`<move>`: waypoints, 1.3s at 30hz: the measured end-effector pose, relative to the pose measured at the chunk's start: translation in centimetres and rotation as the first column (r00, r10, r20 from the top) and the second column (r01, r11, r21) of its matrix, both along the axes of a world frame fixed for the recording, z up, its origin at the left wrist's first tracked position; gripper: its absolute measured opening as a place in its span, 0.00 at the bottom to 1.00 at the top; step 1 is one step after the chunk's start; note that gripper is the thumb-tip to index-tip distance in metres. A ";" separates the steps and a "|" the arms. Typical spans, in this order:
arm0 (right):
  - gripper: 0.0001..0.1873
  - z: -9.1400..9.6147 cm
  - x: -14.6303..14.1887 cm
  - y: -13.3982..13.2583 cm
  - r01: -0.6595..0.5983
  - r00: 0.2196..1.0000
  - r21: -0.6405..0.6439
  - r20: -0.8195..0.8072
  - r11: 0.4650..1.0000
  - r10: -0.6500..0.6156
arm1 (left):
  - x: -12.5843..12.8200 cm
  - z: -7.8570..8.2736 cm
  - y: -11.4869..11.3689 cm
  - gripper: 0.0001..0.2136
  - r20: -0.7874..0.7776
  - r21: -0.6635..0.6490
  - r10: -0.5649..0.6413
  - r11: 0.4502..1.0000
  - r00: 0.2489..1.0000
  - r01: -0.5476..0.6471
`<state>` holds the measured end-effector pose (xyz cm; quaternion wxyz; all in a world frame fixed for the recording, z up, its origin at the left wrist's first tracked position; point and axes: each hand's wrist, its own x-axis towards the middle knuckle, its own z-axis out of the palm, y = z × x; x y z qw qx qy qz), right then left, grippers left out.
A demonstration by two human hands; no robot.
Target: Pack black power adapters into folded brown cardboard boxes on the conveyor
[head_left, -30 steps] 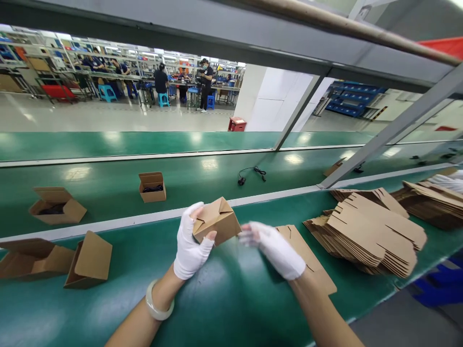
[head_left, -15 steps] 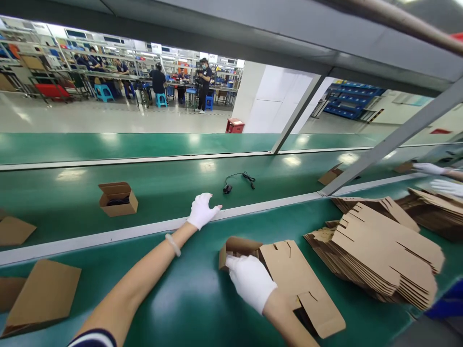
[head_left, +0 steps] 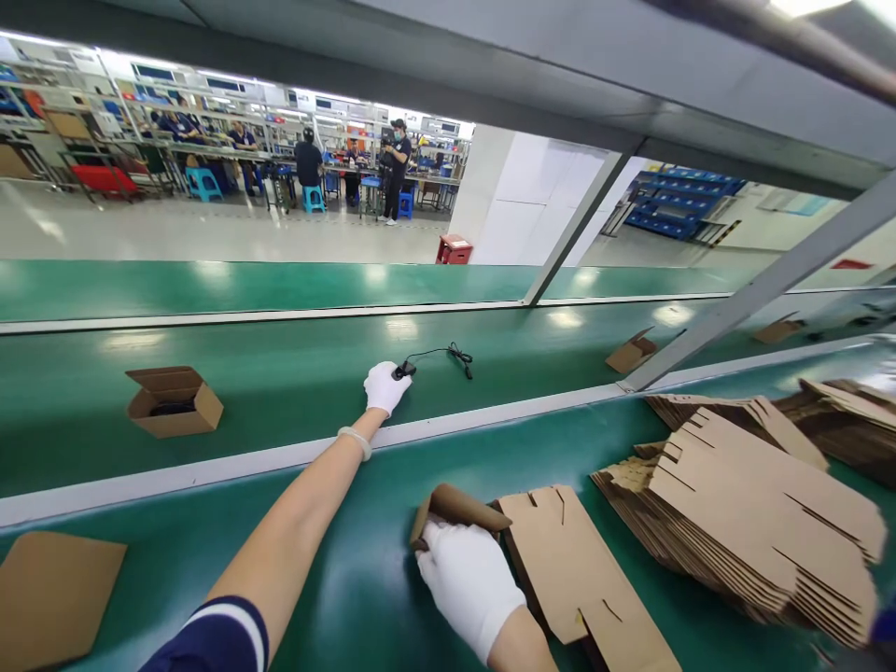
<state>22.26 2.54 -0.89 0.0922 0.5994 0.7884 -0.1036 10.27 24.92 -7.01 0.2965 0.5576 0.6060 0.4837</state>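
In the head view my left hand (head_left: 385,387), white-gloved, reaches over the belt and is closed on a small black power adapter (head_left: 404,371). The adapter's black cable (head_left: 460,356) trails to the right, its far part bunched on the belt. Nearer to me, my right hand (head_left: 470,583), also gloved, grips the partly folded end of a brown cardboard box (head_left: 462,507). Its fingertips are partly hidden inside the fold. The box's flat panel (head_left: 570,560) stretches to the right of that hand on the green worktop.
An open carton (head_left: 183,422) with dark contents sits on the belt (head_left: 315,350) at left. Flat cardboard blanks (head_left: 763,523) are stacked at right. A folded carton (head_left: 60,593) lies near left. A metal post (head_left: 756,280) slants across the right; a white rail (head_left: 448,425) edges the belt.
My left hand has moved slightly left and closed on the adapter, which has shifted left with its cable. The open carton has moved left. My right hand has pressed the box end further over.
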 end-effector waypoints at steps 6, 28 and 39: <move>0.14 3.0 0.3 -1.3 0.159 0.955 0.347 -0.291 0.924 -0.055 | -4.6 5.7 -3.6 0.19 0.409 0.292 -0.055 0.954 0.911 -0.073; 0.13 0.5 -13.2 -2.5 -0.220 0.375 -0.336 -0.896 0.916 -0.239 | -10.2 18.5 -24.3 0.15 0.925 0.312 -0.329 0.943 0.190 0.114; 0.14 4.6 -7.1 -1.7 0.019 -0.106 -0.196 -0.975 0.980 -0.193 | -9.8 9.2 -26.7 0.16 0.749 0.037 -0.057 0.998 0.660 0.044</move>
